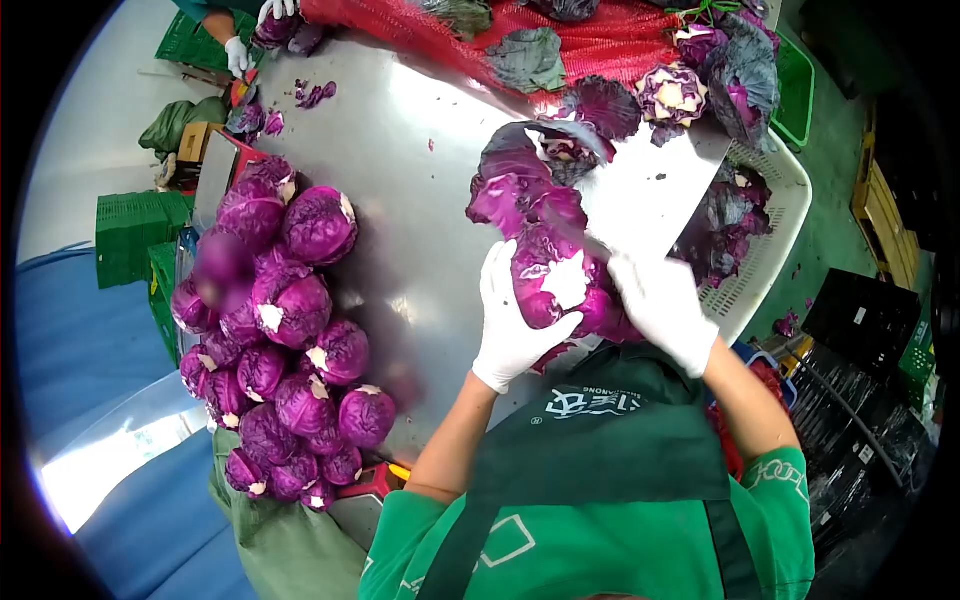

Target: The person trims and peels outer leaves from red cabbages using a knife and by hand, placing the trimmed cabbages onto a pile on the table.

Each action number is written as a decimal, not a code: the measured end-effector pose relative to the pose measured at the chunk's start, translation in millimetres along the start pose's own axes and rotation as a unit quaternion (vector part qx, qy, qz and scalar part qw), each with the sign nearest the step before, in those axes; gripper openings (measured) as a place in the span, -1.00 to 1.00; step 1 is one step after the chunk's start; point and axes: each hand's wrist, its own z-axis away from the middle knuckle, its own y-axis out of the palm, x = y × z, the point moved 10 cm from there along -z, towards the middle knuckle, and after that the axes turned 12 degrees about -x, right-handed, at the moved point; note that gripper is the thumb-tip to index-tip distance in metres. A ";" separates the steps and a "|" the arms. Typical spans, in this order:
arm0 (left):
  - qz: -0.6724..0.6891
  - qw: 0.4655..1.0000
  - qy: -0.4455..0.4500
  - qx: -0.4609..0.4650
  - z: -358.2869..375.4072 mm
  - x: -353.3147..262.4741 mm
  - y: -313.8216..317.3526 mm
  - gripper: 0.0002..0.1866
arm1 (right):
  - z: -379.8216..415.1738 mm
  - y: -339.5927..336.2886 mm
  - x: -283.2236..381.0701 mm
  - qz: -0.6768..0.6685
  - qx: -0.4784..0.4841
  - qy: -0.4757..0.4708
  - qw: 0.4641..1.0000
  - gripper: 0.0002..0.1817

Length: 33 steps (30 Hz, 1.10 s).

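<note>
A red cabbage [535, 290] with a white cut stem end facing up is in front of my apron, at the near edge of the metal table. My left hand [505, 325] in a white glove grips its left side, thumb along the lower front. On the other side, my gloved right hand [662, 305] is blurred, its fingers curled. A thin grey streak by those fingers may be a blade, but I cannot make it out. Loose purple outer leaves [510, 185] lie just beyond the cabbage.
A pile of trimmed red cabbages [290, 310] covers the table's left side. A red mesh sack [420, 35] lies at the back beside leafy cabbages. At right stands a white basket [785, 215] containing dark leaves. Another person's gloved hand [238, 57] is at the far left.
</note>
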 end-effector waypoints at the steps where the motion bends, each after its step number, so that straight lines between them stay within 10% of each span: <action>1: -0.021 1.000 0.007 0.006 -0.5 -2.0 0.4 0.21 | 13.0 4.2 7.7 0.019 0.015 -0.012 1.000 -0.50; 22: 0.006 0.998 -0.065 -0.021 -4.9 5.5 3.5 0.17 | -20.6 19.2 24.7 0.183 -0.056 -0.160 0.969 -0.56; 24: -0.120 0.991 0.058 -0.015 3.1 -32.4 5.4 0.18 | -52.6 4.9 -17.0 -0.014 -0.130 0.022 0.991 -0.62; 26: -0.125 0.990 0.069 -0.020 12.7 -40.2 8.0 0.19 | -60.9 24.3 -38.3 0.007 -0.180 -0.020 0.983 -0.61; 29: -0.013 0.998 -0.042 -0.055 13.0 -0.1 -1.2 0.11 | -78.6 39.4 -73.0 0.111 -0.168 -0.042 0.979 -0.61; 30: 0.042 0.994 -0.076 -0.060 12.7 7.4 -4.1 0.09 | -88.5 49.9 -102.0 -0.080 -0.062 0.099 0.990 -0.59; 33: 0.049 0.992 -0.086 -0.079 17.0 15.0 -5.6 0.10 | -67.0 28.2 -79.6 0.005 -0.154 0.032 0.988 -0.52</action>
